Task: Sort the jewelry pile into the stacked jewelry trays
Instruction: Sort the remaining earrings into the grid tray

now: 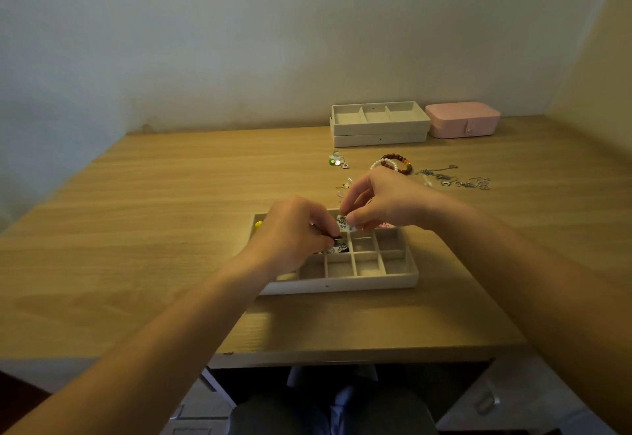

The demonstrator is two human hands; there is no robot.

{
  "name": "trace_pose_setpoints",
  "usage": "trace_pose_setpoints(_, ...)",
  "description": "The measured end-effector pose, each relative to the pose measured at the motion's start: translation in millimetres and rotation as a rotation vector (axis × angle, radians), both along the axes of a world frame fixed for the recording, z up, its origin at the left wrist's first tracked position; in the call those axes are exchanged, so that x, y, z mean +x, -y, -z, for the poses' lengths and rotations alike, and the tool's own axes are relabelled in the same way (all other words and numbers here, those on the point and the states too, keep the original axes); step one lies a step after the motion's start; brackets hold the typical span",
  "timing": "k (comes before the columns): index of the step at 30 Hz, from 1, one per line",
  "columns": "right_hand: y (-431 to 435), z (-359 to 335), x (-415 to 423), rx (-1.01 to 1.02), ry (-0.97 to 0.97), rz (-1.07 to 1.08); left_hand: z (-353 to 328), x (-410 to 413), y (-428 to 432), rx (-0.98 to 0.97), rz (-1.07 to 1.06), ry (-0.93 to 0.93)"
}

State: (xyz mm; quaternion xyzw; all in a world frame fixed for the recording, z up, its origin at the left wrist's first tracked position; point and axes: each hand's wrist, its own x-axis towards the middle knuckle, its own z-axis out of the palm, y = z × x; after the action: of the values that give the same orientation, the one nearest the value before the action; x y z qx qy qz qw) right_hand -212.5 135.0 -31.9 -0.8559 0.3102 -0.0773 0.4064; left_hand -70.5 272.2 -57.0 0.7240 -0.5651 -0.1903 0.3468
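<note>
A beige tray with many small compartments lies on the desk in front of me. Above its middle, my left hand and my right hand meet. Both pinch a small white patterned earring piece. A similar black-and-white piece lies in a compartment just below. A yellow bead sits in the tray's far left corner, and something pink shows behind my right hand. The loose jewelry lies beyond: beaded bracelets, silver chains, small earrings.
Two stacked beige trays stand at the back of the desk, the top one with three long compartments. A pink closed jewelry box sits to their right. The wooden desk meets walls at the back and right.
</note>
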Motion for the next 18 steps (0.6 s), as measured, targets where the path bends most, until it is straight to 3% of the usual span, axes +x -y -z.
trace_pose_setpoints(10, 2, -2, 1, -0.064, -0.102, -0.096, 10, -5, 4, -0.077, 0.053, -0.017)
trace_pose_setpoints(18, -1, -2, 6, -0.106, -0.128, -0.123, 9, 7, 1, -0.027, 0.032, -0.009)
